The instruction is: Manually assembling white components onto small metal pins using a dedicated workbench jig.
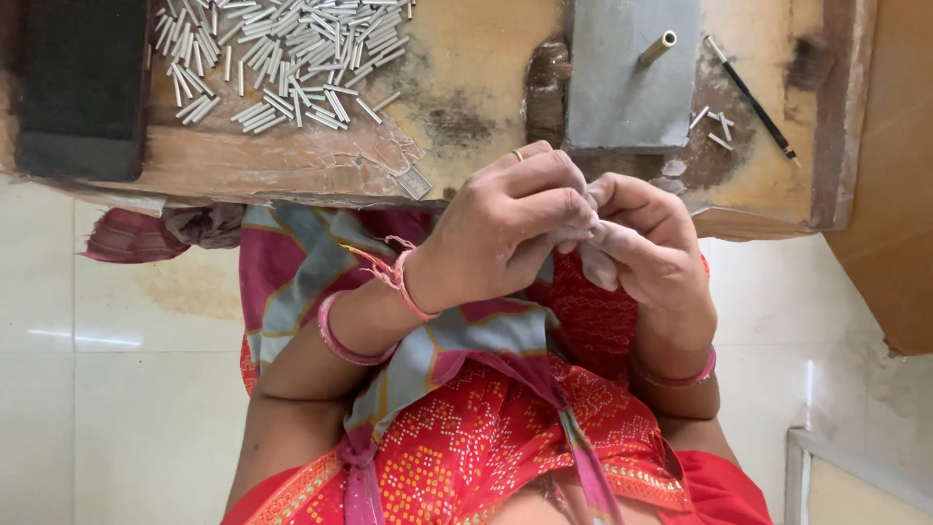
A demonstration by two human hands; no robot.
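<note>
Worn wooden bench [466, 87] fills the top of the frame, with pale floor tiles below. At centre, the left hand [505, 228] and right hand [646, 243] meet fingertip to fingertip, pinched on something too small to make out, held over the lap just off the bench edge. A heap of short metal tubes [282, 58] lies upper left; a brass tube [658, 47] rests on a grey block [622, 97], a black pencil [750, 97] beside it. A loosened pinch could let the piece fall into the red cloth [486, 428].
</note>
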